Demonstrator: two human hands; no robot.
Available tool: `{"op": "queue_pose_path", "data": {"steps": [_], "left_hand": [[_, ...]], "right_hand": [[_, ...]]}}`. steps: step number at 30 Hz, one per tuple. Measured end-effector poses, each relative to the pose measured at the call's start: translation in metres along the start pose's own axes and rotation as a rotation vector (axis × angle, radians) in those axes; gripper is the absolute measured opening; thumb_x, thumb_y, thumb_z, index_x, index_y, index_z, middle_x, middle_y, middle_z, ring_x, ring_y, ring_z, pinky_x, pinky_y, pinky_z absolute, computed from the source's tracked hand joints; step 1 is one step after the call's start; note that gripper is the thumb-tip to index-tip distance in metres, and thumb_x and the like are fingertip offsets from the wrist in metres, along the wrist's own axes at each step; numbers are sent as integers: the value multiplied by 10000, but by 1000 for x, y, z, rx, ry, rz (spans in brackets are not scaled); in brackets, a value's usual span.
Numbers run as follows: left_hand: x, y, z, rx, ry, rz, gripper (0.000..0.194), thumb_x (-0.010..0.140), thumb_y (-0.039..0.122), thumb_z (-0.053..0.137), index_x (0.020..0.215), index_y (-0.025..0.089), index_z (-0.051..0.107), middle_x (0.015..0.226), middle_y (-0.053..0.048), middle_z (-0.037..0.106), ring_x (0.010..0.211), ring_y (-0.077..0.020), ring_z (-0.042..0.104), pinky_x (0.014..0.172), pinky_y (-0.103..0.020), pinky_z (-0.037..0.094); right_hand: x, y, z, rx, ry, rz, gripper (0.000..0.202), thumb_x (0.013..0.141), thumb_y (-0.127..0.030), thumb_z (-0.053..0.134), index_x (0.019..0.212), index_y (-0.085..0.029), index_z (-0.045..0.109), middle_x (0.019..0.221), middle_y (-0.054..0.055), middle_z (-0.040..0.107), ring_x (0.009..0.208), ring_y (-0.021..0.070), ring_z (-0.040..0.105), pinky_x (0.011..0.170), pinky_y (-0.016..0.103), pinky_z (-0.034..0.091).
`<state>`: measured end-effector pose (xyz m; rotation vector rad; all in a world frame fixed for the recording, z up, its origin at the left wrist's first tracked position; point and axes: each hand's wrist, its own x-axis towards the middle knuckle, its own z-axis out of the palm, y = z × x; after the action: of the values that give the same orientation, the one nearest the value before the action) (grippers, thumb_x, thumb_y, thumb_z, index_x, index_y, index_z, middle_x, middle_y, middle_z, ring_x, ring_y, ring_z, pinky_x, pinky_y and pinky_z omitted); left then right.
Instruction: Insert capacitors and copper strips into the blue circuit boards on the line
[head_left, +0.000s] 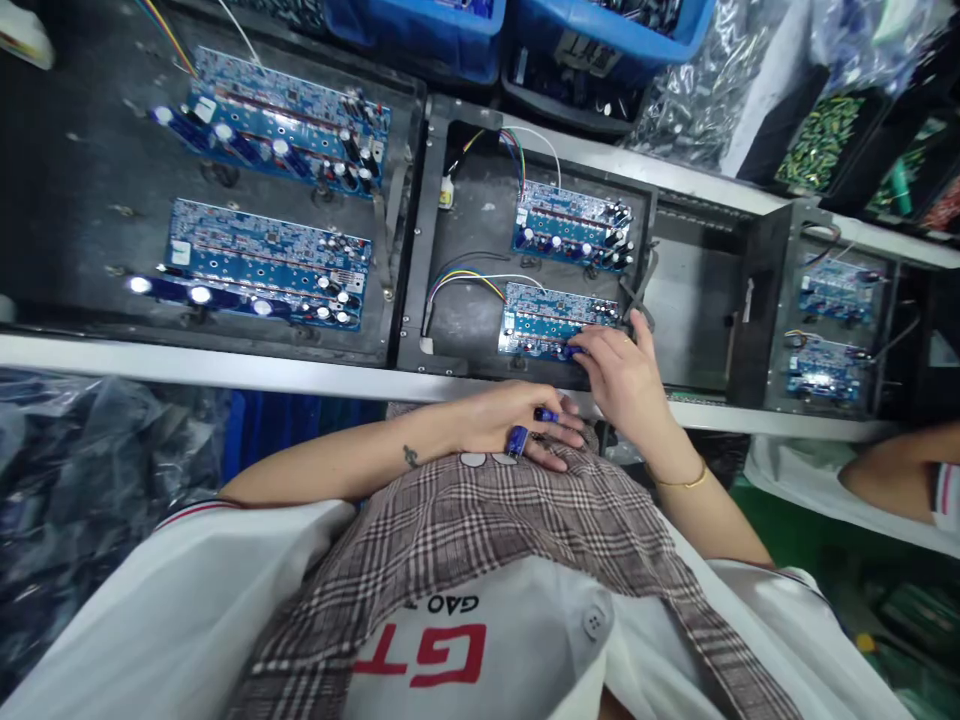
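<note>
The right hand (626, 375) reaches over the metal rail (187, 360), its forearm slanting up and leftward from the lower right, a thin bracelet (686, 478) near the wrist. The back of the hand faces up, the fingers bend down, one finger sticks up apart from the rest, and the fingertips are closed narrowly on a third blue cylinder (574, 352) at the lower edge of the near board (555, 318).

The left hand (510, 410) hangs on the near side of the rail, in front of the checked apron (480, 510), its forearm running almost level across the body from the left. Its fingers are loosely curled, half open, and hold an upper blue cylinder (547, 414) and a lower blue cylinder (516, 441) apart from each other.

The near board lies in a black tray (469, 225), with the far board (574, 225) above it and coloured wires (469, 274) curving in from the left. To the left, a larger tray (90, 200) holds two more boards; to the right, another tray holds two. Blue bins (420, 40) stand beyond the trays, and another person's arm (900, 470) shows at the right edge
</note>
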<state>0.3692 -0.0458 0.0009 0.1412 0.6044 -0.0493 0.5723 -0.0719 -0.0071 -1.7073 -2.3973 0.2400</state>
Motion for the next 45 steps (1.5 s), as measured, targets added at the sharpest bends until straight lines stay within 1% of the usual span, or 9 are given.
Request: {"op": "queue_pose_path", "data": {"steps": [8,18,25,28,32,35,38,41,45], "left_hand": [[-1,-5,-5,99,-31,192,241,946,193,472,1118,92,607,1217,-219,636,1025,-271,701,584,-315,607],[-8,1,-7,10,109,175,311,1031,317,362,1127,102,566,760,-94,681,565,-158,672,406,-182,468],[-11,-2,-10,-6,18,246,293,1015,268,409,1242,128,531,1052,-148,697,703,-161,699,481,-222,532],[-12,-6,-14,67,17,267,319,1016,351,443,1141,102,597,1038,-168,711,592,-119,647,415,-181,436],[-13,-8,-17,68,42,258,378,990,434,510,872,94,625,709,-70,650,389,-15,373,362,-142,186],[-11,-9,-18,-80,106,212,432,976,470,516,806,89,628,696,-42,597,477,-27,420,436,-138,290],[-12,-11,-21,-57,90,179,258,933,282,573,826,83,697,890,-97,691,755,-98,621,689,-189,478],[-15,-12,-26,43,39,163,151,817,70,601,770,104,740,938,-76,734,930,-124,664,921,-212,475],[-20,-14,-32,-4,-23,204,235,808,0,545,836,103,754,993,-66,748,1027,-131,678,1062,-257,446]], "right_hand": [[4,-4,-6,-41,-59,-14,233,986,-188,457,1127,-179,642,1077,73,726,1030,216,678,1206,583,268],[4,-7,-4,-72,-30,-20,196,975,-220,489,1102,-181,632,1046,85,728,1001,248,684,1167,603,321],[5,-9,-6,-15,-10,-62,204,969,-246,533,1139,-240,646,1056,49,740,1034,228,693,1196,608,271],[5,-19,-18,161,18,-19,286,961,-287,570,1242,-257,614,1191,58,718,1144,222,660,1198,564,299],[9,-32,-26,343,-97,-68,246,968,-277,557,1200,-267,638,1120,27,741,1098,187,674,1190,493,342],[15,-31,-13,185,-40,-16,217,981,-262,516,1131,-254,671,1090,40,740,1058,199,675,1201,537,289],[20,-26,3,95,-43,-19,239,983,-230,491,1124,-246,683,1088,45,736,1038,205,672,1197,553,274],[22,-25,8,54,-45,-40,247,980,-212,486,1126,-244,683,1083,41,732,1022,203,669,1194,548,282],[24,-29,4,-18,-74,-71,252,979,-192,473,1124,-214,678,1082,52,728,992,204,666,1196,553,279]]}}
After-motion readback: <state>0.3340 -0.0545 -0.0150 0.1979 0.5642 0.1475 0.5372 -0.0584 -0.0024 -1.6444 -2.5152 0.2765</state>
